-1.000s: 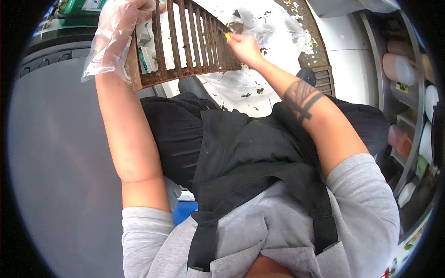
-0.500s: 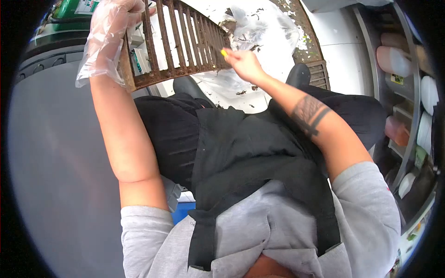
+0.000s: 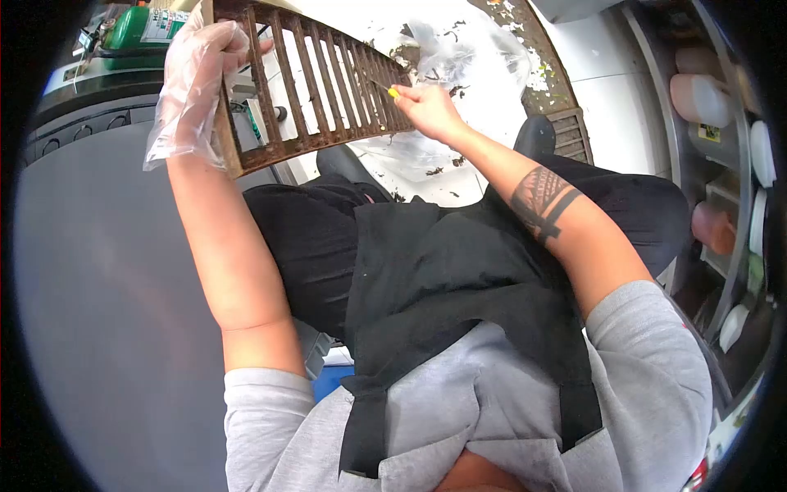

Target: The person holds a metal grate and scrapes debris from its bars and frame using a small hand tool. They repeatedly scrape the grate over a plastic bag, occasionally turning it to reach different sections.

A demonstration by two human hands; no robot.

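Observation:
A rusty brown slatted metal grate (image 3: 275,152) is held up on a slant in front of my knees. My left hand (image 3: 205,61), in a loose clear plastic glove, grips the grate's near left end, fingers wrapped over its edge. Bare and closed, my right hand (image 3: 430,108) pinches a thin tool with a yellow handle (image 3: 393,93) at the grate's right part. The tool's slim tip points left and overlaps the slats. Its exact kind is too small to make out.
Crumpled clear plastic (image 3: 479,61) with dark debris lies on the white floor. Beyond it runs a dirty floor channel (image 3: 537,57) with white scraps, and another grate (image 3: 571,135) covers its near part. A grey panel (image 3: 106,246), green cylinder (image 3: 131,29) and container shelf (image 3: 711,148) flank me.
The grate's left end and my left hand have shifted slightly down and right in view. My right hand stays beside the grate with the yellow-handled tool, whose thin tip now shows over the slats.

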